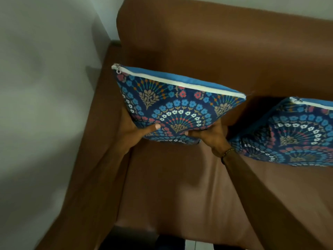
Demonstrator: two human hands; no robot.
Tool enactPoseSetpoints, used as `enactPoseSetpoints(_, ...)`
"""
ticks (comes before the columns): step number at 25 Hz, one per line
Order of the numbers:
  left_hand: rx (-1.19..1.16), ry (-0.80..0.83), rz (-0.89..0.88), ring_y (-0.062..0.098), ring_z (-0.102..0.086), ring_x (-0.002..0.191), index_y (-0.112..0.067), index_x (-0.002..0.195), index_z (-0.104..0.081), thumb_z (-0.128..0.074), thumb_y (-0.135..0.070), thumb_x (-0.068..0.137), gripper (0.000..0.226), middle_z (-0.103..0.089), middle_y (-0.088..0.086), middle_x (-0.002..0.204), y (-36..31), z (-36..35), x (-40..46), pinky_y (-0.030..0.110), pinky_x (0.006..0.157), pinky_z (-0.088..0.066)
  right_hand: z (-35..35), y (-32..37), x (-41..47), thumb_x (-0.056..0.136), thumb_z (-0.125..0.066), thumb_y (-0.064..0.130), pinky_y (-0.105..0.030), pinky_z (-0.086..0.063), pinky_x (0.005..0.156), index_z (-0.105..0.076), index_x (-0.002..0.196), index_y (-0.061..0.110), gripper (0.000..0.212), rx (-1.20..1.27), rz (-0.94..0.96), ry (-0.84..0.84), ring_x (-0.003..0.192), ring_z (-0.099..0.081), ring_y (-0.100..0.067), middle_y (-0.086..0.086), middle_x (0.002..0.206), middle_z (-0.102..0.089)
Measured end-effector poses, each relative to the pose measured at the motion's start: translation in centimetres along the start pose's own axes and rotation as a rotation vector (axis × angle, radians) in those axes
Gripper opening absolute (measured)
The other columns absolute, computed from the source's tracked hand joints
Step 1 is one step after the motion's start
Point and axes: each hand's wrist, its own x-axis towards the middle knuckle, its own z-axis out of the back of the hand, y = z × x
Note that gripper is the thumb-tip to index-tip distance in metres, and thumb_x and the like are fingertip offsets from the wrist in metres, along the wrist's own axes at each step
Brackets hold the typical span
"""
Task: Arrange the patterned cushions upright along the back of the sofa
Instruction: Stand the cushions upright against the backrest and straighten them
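Both hands, left hand (134, 131) and right hand (210, 134), grip the blue floral-patterned fabric cushion (177, 105) at frame centre; released off-balance, it may topple forward.

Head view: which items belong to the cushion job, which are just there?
Part of the job:
- held cushion, gripped at its lower edge by the left hand and right hand
- second cushion, to the right against the backrest
- sofa, brown

Just there:
- wall
- bracelet on the right wrist
- floor, a strip at the bottom edge
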Motion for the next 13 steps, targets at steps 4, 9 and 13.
enactPoseSetpoints(4, -0.046, -0.172, -0.110, -0.018, -0.048, 0.129, -0.038, 0.154, -0.032, -0.092, -0.051, 0.069, 0.105, -0.047, -0.028, 0.146, -0.7, -2.3, -2.5, 0.004, 0.102, -0.042, 0.9, 0.4, 0.1, 0.066, -0.094, -0.003, -0.032, -0.058, 0.096, -0.060, 0.123, 0.000, 0.067, 0.020, -0.007, 0.042, 0.093, -0.071, 0.005, -0.001, 0.109, -0.070)
enactPoseSetpoints(9, -0.064, -0.378, -0.059, 0.015, -0.046, 0.146, -0.011, 0.161, -0.027, -0.078, -0.041, 0.089, 0.093, -0.042, 0.007, 0.161, 0.8, -9.1, -7.5, 0.027, 0.122, -0.037, 3.6, -4.0, -2.2, 0.069, -0.092, -0.004, -0.020, -0.055, 0.092, -0.048, 0.129, 0.017, 0.077, 0.079, 0.036, -0.047, 0.106, -0.060, 0.004, 0.005, 0.121, -0.059)
enactPoseSetpoints(13, 0.060, -0.197, -0.005, 0.024, -0.062, 0.127, 0.000, 0.144, -0.045, -0.081, -0.031, 0.085, 0.076, -0.061, 0.014, 0.137, 0.9, -19.1, -10.6, 0.029, 0.115, -0.045, 12.1, -10.9, -6.6, 0.083, -0.065, -0.025, -0.033, -0.060, 0.087, -0.062, 0.105, 0.005, 0.037, 0.090, -0.113, -0.241, 0.085, -0.064, -0.006, -0.008, 0.094, -0.066)
